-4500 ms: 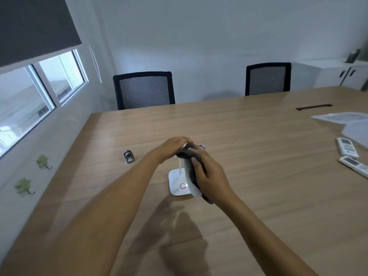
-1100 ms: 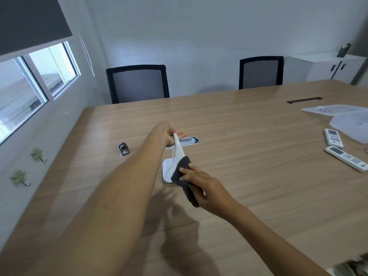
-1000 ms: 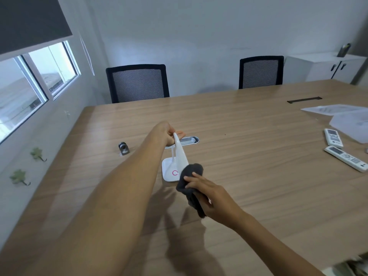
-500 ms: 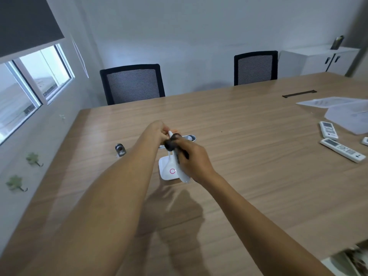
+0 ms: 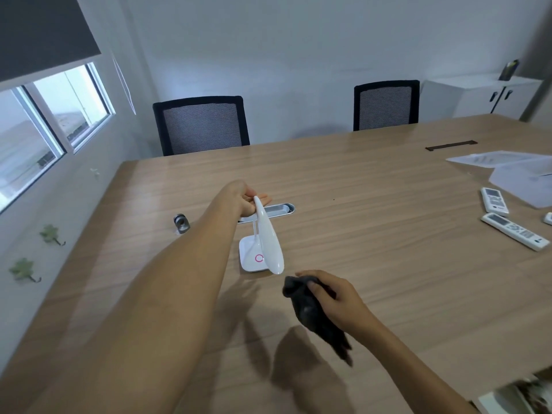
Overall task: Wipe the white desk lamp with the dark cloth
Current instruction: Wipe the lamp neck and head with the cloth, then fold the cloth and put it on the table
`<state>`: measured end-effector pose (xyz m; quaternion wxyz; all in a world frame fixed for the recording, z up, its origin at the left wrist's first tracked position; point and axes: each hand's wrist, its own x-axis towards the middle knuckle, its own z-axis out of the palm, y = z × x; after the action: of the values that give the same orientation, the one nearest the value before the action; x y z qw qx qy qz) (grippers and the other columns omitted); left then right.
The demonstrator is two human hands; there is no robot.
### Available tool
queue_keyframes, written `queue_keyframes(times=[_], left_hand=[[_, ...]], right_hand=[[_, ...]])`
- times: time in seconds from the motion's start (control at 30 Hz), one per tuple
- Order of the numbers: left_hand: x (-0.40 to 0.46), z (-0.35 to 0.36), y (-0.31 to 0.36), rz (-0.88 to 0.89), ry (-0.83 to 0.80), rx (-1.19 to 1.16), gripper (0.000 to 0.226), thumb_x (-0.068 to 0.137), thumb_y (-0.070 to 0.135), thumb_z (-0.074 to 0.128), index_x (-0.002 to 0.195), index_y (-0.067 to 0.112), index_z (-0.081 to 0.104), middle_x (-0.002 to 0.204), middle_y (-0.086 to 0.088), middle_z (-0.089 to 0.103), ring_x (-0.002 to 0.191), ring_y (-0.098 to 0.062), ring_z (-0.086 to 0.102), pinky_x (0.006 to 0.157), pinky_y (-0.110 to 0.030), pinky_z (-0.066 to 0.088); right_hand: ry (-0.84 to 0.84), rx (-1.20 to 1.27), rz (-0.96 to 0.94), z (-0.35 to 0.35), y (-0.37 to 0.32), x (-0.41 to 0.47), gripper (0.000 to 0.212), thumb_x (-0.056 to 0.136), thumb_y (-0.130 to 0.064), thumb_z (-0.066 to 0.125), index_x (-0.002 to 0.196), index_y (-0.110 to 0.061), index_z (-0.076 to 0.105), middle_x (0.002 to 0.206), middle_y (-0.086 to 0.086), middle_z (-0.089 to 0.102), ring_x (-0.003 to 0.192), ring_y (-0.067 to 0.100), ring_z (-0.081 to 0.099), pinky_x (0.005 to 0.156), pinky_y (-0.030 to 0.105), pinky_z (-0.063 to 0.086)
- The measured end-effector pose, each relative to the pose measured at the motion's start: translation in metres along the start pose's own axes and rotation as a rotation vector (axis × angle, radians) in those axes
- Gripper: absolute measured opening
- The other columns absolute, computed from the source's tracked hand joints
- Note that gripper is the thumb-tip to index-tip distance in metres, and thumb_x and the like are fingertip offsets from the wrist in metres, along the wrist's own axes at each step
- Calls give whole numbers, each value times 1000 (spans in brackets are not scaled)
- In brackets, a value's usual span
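Note:
The white desk lamp stands on the wooden table, its long head pointing toward me over a square base with a pink ring. My left hand grips the far end of the lamp head. My right hand holds the dark cloth just in front of the lamp head's near tip, not touching it. The cloth hangs down from my fingers above the table.
A small metal object lies left of the lamp and a silver cable grommet sits behind it. Two remotes and papers lie at the right. Two black chairs stand along the far edge.
My right hand has drawn the cloth from the top of the lamp head down toward me and off its near tip. My left hand keeps its hold.

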<state>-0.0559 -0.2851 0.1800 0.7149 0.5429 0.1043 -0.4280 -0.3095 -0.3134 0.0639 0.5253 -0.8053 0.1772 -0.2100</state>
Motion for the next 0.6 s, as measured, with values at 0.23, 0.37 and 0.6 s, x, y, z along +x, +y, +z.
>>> queue_keyframes(times=[0.23, 0.37, 0.6], left_hand=[[20, -28, -15, 80, 54, 183, 18, 97, 10, 33, 95, -1, 47, 97, -16, 55, 93, -29, 57, 80, -42, 47], [29, -87, -63, 156, 135, 754, 27, 88, 8, 46, 112, 10, 61, 93, -8, 63, 84, -22, 57, 74, -30, 45], [29, -147, -148, 54, -279, 979, 72, 78, -7, 56, 134, 39, 49, 89, -6, 63, 88, -19, 55, 61, -19, 48]], right_hand=[[105, 293, 228, 2, 5, 11, 31, 94, -6, 48, 90, -25, 72, 95, 1, 72, 86, 8, 66, 78, 23, 54], [143, 466, 352, 15, 8, 22, 28, 94, -8, 50, 88, -24, 72, 93, 7, 71, 87, 22, 65, 86, 46, 54], [43, 827, 523, 36, 16, 26, 24, 96, -7, 45, 111, -4, 63, 99, 14, 67, 83, 23, 65, 60, 26, 60]])
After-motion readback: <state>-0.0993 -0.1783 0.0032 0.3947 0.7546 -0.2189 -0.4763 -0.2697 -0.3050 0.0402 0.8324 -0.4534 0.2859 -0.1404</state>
